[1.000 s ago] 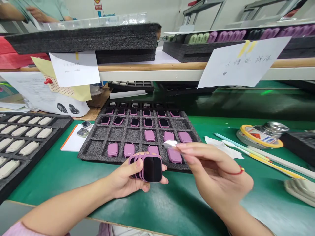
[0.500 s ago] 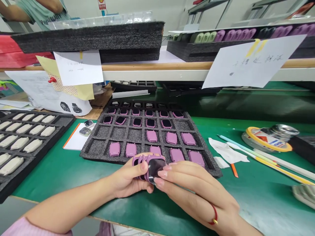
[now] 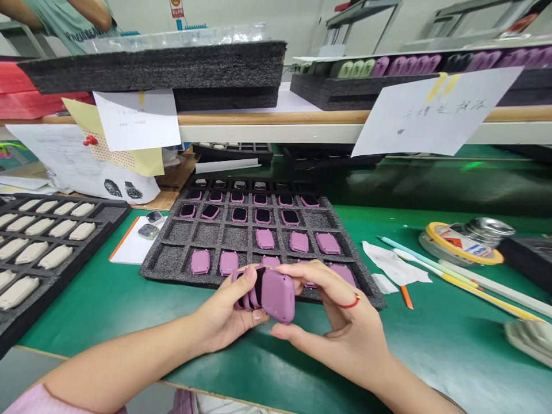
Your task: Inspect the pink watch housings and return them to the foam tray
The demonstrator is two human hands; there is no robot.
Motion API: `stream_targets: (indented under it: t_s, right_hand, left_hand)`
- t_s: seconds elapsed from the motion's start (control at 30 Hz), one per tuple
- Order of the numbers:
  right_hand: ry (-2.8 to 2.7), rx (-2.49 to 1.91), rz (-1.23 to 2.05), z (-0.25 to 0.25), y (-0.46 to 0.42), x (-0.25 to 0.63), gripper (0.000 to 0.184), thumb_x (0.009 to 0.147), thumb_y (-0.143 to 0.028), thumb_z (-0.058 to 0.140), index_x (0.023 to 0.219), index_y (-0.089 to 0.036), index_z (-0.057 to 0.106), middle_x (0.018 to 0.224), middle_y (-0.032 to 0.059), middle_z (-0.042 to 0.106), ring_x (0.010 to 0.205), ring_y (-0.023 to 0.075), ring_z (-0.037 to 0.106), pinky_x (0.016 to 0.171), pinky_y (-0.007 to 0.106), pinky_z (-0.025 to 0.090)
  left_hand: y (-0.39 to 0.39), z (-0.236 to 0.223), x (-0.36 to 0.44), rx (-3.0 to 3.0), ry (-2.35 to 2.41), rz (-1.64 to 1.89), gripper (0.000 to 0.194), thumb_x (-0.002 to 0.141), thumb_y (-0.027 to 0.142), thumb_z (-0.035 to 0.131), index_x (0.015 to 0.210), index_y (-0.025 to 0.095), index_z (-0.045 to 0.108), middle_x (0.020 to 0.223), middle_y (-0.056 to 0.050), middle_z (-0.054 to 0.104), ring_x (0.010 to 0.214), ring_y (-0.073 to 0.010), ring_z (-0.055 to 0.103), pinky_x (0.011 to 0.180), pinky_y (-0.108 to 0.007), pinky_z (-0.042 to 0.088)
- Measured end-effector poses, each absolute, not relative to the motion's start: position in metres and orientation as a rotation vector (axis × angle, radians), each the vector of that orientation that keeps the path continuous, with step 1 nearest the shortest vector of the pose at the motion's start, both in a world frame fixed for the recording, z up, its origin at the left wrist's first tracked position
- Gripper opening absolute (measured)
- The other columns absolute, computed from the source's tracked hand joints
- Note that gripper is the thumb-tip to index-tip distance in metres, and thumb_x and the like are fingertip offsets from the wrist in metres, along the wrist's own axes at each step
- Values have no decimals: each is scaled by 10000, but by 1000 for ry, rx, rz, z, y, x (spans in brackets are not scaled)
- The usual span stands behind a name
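Observation:
My left hand [image 3: 233, 307] is closed around a short stack of purple watch cases [image 3: 249, 290] with black screens. At the stack's right end stands a purple watch case [image 3: 279, 296], its plain purple back turned to me. My right hand [image 3: 340, 322] pinches that case, fingers at its upper edge and thumb by its lower corner. Just behind both hands lies a black foam tray [image 3: 176, 233] with a grid of pockets. Its near rows hold purple watch cases [image 3: 264, 238] back side up; farther rows hold cases [image 3: 263, 216] with dark screens up. The hands hide part of the nearest row.
Another foam tray [image 3: 103, 230] with whitish cases is at left. Two loose watch faces [image 3: 149, 231] lie on a white pad. At right are crumpled tissue [image 3: 397, 263], pens [image 3: 425, 261] and a tape roll [image 3: 461, 244]. A shelf edge [image 3: 259, 133] with hanging papers crosses above. A person stands at upper left.
The end case has turned from dark screen to purple back facing me. My right hand has rotated, its thumb now showing below the case. The left hand still holds the stack.

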State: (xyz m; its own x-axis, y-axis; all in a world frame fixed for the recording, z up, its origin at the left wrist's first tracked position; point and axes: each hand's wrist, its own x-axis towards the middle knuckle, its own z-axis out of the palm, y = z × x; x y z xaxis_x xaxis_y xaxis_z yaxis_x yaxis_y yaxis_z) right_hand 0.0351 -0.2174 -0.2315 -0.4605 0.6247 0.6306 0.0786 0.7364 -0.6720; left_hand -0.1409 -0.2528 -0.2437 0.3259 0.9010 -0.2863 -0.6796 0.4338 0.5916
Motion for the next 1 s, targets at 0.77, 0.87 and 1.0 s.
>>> stream_targets:
  t_s: [0.77,0.87,1.0]
  right_hand:
    - [-2182,-875,558,-245,-128,-43,299,752,-290,765,1028,-179,727,1064,121,766,1060,340,691,1008,567,492]
    - [-2212,-861,601,-255,-127,-57,338,768,-259,762,1092,-179,715,1221,161,723,1234,387,615,1121,665,349]
    - [-2123,-852,645,-243,-137,-36,321,909,-305,631,1207,-186,631,1296,159,672,1274,312,597,1108,568,423]
  left_hand:
    - [-252,-252,-152,606,637,880,407,735,483,784,893,127,666,776,-98,783,287,-62,485,266,-181,184]
    - [-250,-250,-153,598,660,918,433,678,462,840,900,125,683,791,-100,777,327,-52,480,306,-180,178]
    - [-249,-245,-152,391,612,991,428,752,475,793,953,108,709,833,-104,745,432,-57,515,393,-175,258]
